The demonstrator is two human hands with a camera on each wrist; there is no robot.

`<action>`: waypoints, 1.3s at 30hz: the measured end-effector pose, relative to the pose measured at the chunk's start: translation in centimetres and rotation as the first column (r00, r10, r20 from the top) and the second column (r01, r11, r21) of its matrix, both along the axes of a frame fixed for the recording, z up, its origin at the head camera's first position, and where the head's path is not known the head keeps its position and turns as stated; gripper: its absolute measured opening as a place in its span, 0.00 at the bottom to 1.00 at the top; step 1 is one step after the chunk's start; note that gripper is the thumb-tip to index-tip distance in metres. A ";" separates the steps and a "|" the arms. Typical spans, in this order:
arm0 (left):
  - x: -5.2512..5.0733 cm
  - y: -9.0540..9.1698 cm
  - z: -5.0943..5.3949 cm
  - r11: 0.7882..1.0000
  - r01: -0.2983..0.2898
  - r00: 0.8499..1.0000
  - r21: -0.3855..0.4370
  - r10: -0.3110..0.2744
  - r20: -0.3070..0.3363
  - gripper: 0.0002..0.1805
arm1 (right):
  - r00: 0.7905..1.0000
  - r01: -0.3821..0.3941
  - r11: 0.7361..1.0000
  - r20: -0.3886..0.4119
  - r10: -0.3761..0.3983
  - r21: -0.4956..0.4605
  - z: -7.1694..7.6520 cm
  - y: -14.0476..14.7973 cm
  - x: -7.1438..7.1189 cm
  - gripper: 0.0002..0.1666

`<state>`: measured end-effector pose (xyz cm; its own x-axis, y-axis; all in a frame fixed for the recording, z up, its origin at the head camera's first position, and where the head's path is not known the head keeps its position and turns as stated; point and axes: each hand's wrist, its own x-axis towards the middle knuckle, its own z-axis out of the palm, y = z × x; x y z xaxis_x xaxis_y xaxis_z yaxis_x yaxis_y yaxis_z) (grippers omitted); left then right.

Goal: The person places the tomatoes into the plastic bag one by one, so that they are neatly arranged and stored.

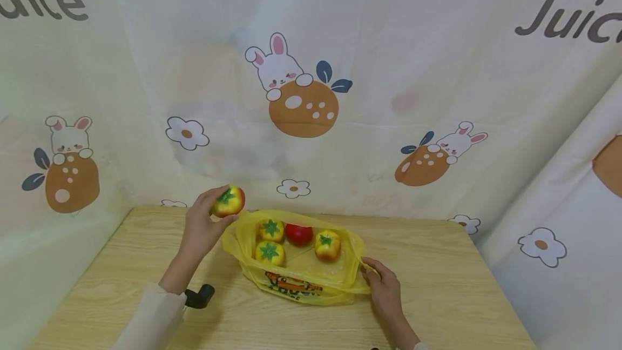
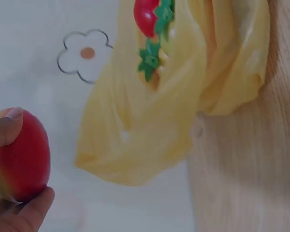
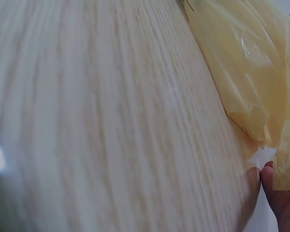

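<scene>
In the head view, a yellow plastic bag (image 1: pixel 335 287) with a printed front lies open-mouthed on the table. Inside it are several toy fruits: yellow-red ones with green leafy tops, such as the one at the right (image 1: pixel 328 246), and a red one (image 1: pixel 298 234). My left hand (image 1: pixel 199 226) holds another red-and-yellow fruit (image 1: pixel 233 202) above the bag's left end. The left wrist view shows thumb and fingers around its red side (image 2: pixel 29 157), apart from the bag. At the bag's right end, my right hand (image 1: pixel 386 288) pinches the bag's edge.
A wooden table (image 1: pixel 437 274) lies beneath the bag. Behind it hangs a pale curtain (image 1: pixel 369 166) printed with rabbits, oranges and flowers. A black device (image 1: pixel 200 296) shows at my left wrist.
</scene>
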<state>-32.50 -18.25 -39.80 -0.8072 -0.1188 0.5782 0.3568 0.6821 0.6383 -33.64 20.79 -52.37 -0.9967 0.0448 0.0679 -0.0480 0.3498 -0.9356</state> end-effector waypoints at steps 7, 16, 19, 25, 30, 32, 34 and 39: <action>0.2 1.9 1.2 0.993 0.038 0.999 -0.108 -0.041 -0.023 0.36 | 1.000 0.015 1.000 -0.010 -0.015 0.000 0.2 0.0 0.0 0.19; -0.2 2.9 0.8 0.992 0.077 0.997 -0.099 -0.078 -0.003 0.35 | 1.000 0.013 1.000 -0.009 -0.013 0.004 0.2 0.0 0.2 0.19; -0.2 3.5 1.0 0.991 0.090 0.996 -0.100 -0.091 -0.002 0.35 | 1.000 0.011 1.000 -0.009 -0.011 -0.008 0.4 -0.1 0.2 0.19; -0.3 5.0 1.0 0.987 0.107 0.994 -0.120 -0.104 0.032 0.36 | 1.000 0.021 1.000 -0.020 -0.021 -0.005 0.6 -0.4 0.2 0.18; -0.4 6.4 0.8 0.983 0.135 0.990 -0.123 -0.129 0.054 0.36 | 1.000 0.021 0.999 -0.010 -0.022 -0.031 0.9 -0.5 0.2 0.19; -0.3 6.9 0.6 0.981 0.156 0.987 -0.115 -0.149 0.066 0.36 | 1.000 0.017 0.999 -0.021 -0.018 -0.028 1.0 -0.5 0.3 0.19; -0.3 7.4 0.3 0.976 0.182 0.982 -0.116 -0.173 0.081 0.36 | 0.999 0.020 1.000 -0.028 -0.021 -0.017 1.0 -0.5 0.3 0.19; -0.4 8.3 -0.5 0.963 0.218 0.974 -0.157 -0.203 0.102 0.36 | 0.999 0.023 1.000 -0.027 -0.023 0.004 1.0 -0.6 0.2 0.19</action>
<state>-32.92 -9.98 -40.32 -0.8504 0.1507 0.5041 0.4534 0.6961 0.5567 -33.46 20.16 -51.34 -0.9932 0.0670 0.0948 -0.0650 0.3550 -0.9326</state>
